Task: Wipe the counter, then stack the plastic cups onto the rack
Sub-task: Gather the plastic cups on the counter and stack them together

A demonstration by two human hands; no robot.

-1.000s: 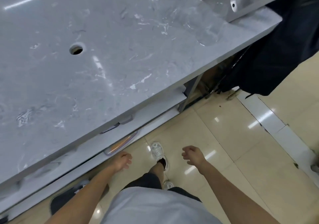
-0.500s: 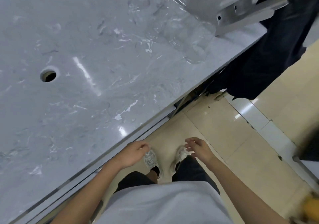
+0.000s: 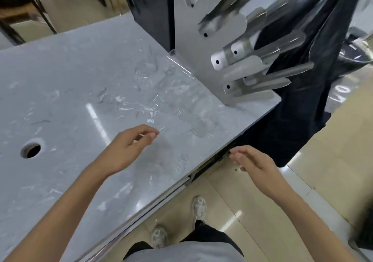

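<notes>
Reaching over the surface [image 3: 66, 92], the left hand [image 3: 129, 146] and right hand [image 3: 252, 162] hang empty, grip loosely spread; clear plastic cups [image 3: 181, 104] lie beside the rack [image 3: 201, 45]. Stacking seems next: grasp one gently.

Counter [image 3: 66, 84] is seen as pale grey marble with white veining. Plastic cups [image 3: 181, 102] are seen clear, see-through. Rack [image 3: 201, 63] is shown in dull silver metal. Floor [image 3: 323, 173] is tiled glossy beige. Shoes [image 3: 198, 208] are seen whitish-grey, trousers [image 3: 207, 239] black.
</notes>
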